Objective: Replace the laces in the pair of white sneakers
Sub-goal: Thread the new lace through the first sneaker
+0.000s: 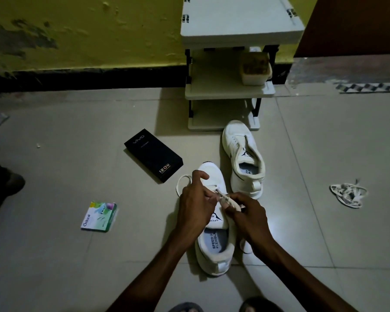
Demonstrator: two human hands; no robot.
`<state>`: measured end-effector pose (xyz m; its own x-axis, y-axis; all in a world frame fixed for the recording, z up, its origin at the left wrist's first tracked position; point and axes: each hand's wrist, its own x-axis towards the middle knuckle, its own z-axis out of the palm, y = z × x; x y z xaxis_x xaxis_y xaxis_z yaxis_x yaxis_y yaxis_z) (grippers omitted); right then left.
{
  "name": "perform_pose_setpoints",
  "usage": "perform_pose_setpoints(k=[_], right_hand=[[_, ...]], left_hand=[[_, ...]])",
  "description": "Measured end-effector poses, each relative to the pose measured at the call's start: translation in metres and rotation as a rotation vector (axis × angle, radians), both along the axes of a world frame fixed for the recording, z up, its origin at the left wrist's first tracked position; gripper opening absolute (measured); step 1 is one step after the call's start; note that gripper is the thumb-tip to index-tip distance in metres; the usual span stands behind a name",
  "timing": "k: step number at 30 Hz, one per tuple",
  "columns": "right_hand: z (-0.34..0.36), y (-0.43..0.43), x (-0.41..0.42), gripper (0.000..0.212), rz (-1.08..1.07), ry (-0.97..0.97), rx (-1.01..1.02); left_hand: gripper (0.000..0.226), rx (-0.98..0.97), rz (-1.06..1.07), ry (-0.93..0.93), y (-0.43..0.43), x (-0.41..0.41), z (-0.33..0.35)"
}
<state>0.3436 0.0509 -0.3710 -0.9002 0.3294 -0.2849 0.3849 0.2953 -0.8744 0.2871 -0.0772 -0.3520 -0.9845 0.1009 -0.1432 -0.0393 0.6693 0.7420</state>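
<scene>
Near sneaker (214,239) on floor: left hand (195,207) and right hand (248,216), close together, both pinching its lace (223,198); second sneaker (243,158) unlaced beside.

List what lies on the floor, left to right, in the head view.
Green packet → black phone box → near sneaker, its lace pinched by left hand and right hand → far sneaker → pile of loose laces.

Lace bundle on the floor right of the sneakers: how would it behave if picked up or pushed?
The lace bundle lies in slack, tangled loops, so it would probably droop when lifted. It looks thin, likely very light. Pushed, it should bunch or slide on the floor tiles, not roll.
</scene>
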Motion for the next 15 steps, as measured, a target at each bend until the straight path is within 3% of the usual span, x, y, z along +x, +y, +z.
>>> perform_pose_setpoints(k=[10,15], right_hand=[[-0.0036,-0.0046,-0.0038,0.015,0.043,0.028,0.043],[-0.0019,-0.0064,-0.0045,0.018,0.062,0.052,0.08]], left_hand=[[0.048,0.002,0.128,-0.04,-0.0001,-0.0014,0.0005],[0.05,0.057,0.063,-0.048,-0.0031,-0.0005,0.003]])
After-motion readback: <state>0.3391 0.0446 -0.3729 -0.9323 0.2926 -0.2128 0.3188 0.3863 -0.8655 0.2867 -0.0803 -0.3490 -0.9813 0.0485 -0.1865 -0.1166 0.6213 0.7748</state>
